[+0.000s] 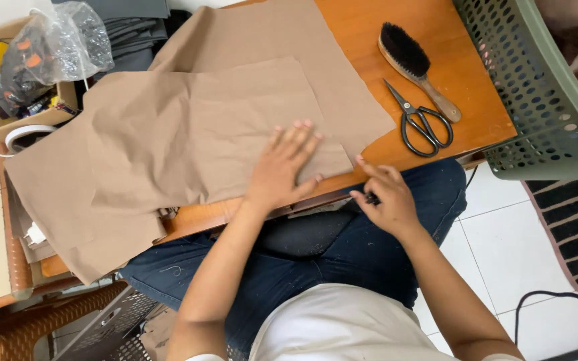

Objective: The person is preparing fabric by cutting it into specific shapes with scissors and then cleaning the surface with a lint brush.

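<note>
Tan fabric pieces are lying layered across the wooden table, and the left hand is pressing flat, fingers spread, pinning them. At the table's near edge the right hand is pinching something small and dark; black scissors are waiting just beside the fabric.

Bare worktop at the far right corner; scissors, brush and green basket crowd the right edge.

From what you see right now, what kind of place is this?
Probably a small tailoring or sewing workspace. Cut pieces of brown fabric lie on a wooden table, beside black scissors and a clothes brush. The left hand presses flat on the fabric.
</note>
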